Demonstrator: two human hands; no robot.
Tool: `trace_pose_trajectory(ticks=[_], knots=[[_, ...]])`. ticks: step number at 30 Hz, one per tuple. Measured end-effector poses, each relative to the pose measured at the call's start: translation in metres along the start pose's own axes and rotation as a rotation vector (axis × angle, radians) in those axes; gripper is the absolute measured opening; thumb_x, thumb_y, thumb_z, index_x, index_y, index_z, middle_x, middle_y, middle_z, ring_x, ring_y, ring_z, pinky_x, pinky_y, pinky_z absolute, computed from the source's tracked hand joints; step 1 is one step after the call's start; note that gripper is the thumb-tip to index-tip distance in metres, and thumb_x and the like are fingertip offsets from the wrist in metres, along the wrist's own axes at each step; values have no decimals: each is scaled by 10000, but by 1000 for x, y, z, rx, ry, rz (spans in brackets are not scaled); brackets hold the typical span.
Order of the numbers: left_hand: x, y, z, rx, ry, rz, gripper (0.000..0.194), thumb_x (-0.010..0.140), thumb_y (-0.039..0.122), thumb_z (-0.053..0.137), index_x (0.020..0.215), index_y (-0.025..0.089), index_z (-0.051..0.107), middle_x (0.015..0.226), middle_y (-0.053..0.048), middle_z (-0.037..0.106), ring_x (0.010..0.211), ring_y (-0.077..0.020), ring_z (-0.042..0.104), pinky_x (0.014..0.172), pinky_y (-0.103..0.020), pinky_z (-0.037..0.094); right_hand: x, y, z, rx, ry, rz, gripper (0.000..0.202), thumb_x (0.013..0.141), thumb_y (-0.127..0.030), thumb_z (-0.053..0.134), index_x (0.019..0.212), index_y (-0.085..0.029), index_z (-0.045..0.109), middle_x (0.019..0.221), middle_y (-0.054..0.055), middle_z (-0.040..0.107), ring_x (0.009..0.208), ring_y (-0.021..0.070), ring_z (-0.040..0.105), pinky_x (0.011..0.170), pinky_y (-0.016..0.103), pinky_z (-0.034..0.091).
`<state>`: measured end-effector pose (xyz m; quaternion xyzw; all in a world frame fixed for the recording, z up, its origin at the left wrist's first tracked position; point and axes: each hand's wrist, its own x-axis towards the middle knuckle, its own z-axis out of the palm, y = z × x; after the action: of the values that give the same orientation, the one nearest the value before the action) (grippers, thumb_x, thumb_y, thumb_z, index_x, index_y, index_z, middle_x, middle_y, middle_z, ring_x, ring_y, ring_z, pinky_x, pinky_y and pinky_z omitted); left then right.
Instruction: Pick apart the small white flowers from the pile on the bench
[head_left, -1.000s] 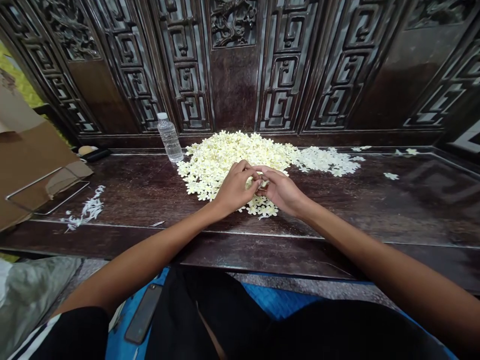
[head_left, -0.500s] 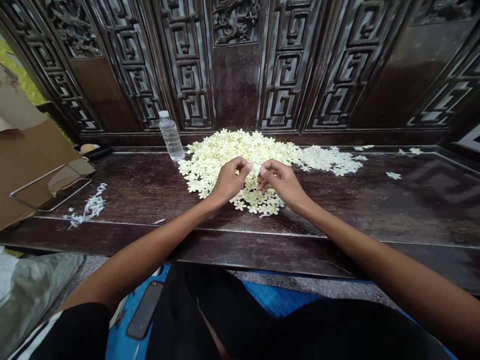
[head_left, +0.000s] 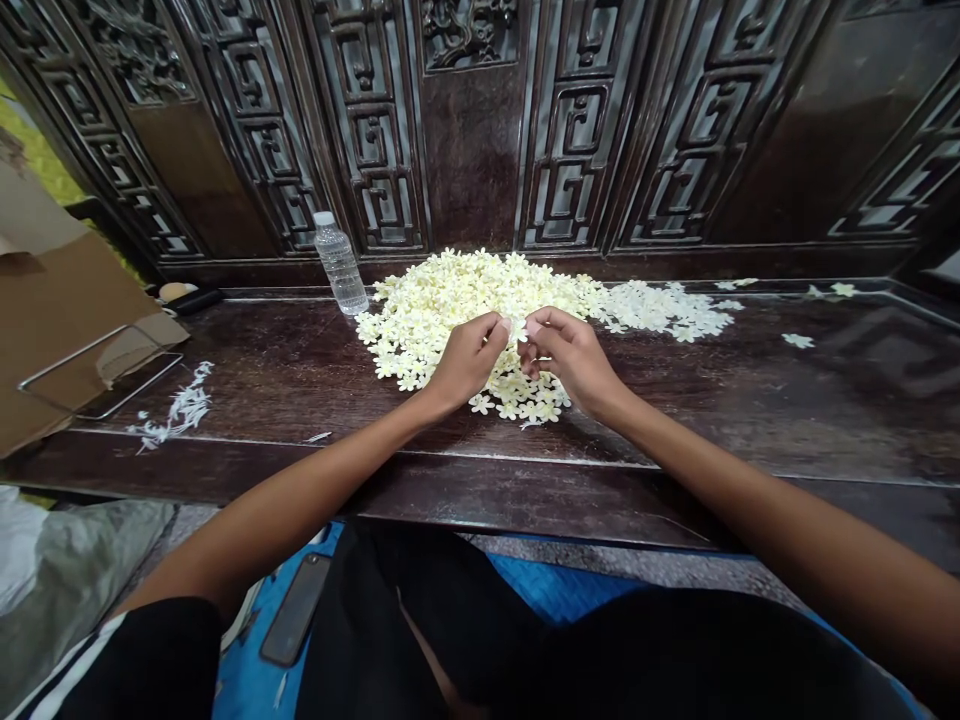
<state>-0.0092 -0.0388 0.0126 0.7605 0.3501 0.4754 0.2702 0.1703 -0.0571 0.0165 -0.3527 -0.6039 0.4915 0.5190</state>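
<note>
A large heap of pale yellow flowers lies on the dark wooden bench against its carved back. Over the heap's front part, my left hand has thumb and forefinger pinched together. My right hand faces it a short way to the right, thumb and forefinger also closed. A small pale flower shows between the two sets of fingertips, but what each hand grips is too small to tell against the heap. Whiter, flatter flowers spread out to the right of the heap.
A clear bottle stands left of the heap. Farther left are thin white pieces, a wire frame and a cardboard box. A phone lies on the blue surface below the bench. Single flowers lie at the right.
Both hands stay over the heap with their fingertips near each other. My left thumb and forefinger have drawn closer together. The view has shifted slightly.
</note>
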Motion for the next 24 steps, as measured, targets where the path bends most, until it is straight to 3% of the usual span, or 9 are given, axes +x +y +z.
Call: trace_pose_trajectory(ticks=[5,8,15,24], knots=[[1,1,-1,27,-11,34,533,1058,606,442,703,209,411,647,9,420,603,-132,366,600,-314,265,-1,-6,-2,-238,44,-212,278,988,-527,675,1105,-276,690,1035,55,670,800,173,625,598,273,502],[1,1,-1,45,-19,50,520,1061,578,453,698,207,419,645,9,431,606,-132,374,599,-311,265,-2,-7,-4,-422,23,-349,285,1012,-524,643,1103,-265,722,1151,76,698,958,214,642,696,297,523],[2,-2,-3,26,-23,26,487,1055,539,490,705,206,426,663,10,425,622,-134,370,603,-308,269,1,-5,-11,-560,32,-472,214,1012,-461,663,991,-258,727,1043,66,677,923,209,628,700,309,509],[3,-1,-2,81,-32,63,400,1053,393,503,714,205,405,687,5,448,653,-140,397,623,-310,274,4,-5,-15,-643,-36,-496,260,1014,-504,650,960,-259,722,1018,77,645,933,232,602,686,332,472]])
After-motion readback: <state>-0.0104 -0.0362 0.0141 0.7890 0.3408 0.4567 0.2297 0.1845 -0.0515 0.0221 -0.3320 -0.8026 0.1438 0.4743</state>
